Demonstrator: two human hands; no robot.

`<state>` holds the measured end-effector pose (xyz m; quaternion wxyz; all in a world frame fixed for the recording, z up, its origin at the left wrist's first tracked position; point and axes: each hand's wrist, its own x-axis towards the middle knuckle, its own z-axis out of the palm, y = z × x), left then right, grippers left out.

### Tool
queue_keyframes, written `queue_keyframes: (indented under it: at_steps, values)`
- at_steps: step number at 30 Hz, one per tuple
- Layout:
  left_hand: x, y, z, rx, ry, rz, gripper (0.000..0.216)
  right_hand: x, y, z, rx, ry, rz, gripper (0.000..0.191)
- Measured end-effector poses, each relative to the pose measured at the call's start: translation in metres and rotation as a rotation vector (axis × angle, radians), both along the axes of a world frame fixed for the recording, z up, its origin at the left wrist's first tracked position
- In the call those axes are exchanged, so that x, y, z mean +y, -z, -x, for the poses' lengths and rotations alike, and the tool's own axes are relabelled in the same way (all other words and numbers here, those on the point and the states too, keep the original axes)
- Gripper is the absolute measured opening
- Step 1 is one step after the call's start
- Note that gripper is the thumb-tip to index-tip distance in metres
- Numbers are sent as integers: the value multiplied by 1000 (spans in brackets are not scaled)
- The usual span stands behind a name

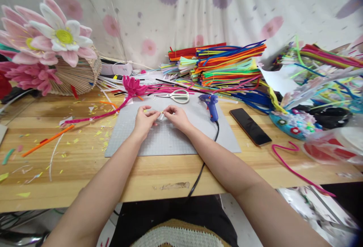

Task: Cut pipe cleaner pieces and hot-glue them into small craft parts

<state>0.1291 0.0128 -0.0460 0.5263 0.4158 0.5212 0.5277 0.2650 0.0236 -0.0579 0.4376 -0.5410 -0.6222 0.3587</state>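
Observation:
Both my hands meet over a grey cutting mat (170, 141) on the wooden table. My left hand (145, 118) pinches one end of a small pale piece, yellowish and white, that looks like a short bit of pipe cleaner (161, 115). My right hand (176, 115) pinches its other end. Fingers of both hands are closed on it. A pink pipe-cleaner flower (133, 85) with a long pink stem lies just beyond my left hand.
White scissors (176, 96), a blue glue gun (211, 106) with a black cord, a black phone (249, 126), stacks of coloured pipe cleaners (227, 65), a bent pink pipe cleaner (292, 164), an orange one (47, 140), big fabric flowers (48, 43) and scattered scraps.

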Motion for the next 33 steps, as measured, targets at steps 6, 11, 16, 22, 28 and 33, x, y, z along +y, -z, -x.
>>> queue_keyframes:
  at_steps: [6,11,16,22,28,33]
  values:
    - [0,-2,0,7,-40,16,51,0,-8,-5,11,162,5,10]
    - [0,-1,1,-5,-34,4,53,-5,-8,2,16,-28,-2,9]
    - [0,-1,1,-3,-32,-2,53,-5,-3,5,30,-53,-1,12]
    - [0,-1,0,37,-39,5,51,0,1,1,75,-47,35,11]
    - [0,2,-1,61,-19,-9,51,1,3,3,121,-45,70,7]
    - [1,2,-2,72,-25,7,50,1,2,3,26,39,9,6]
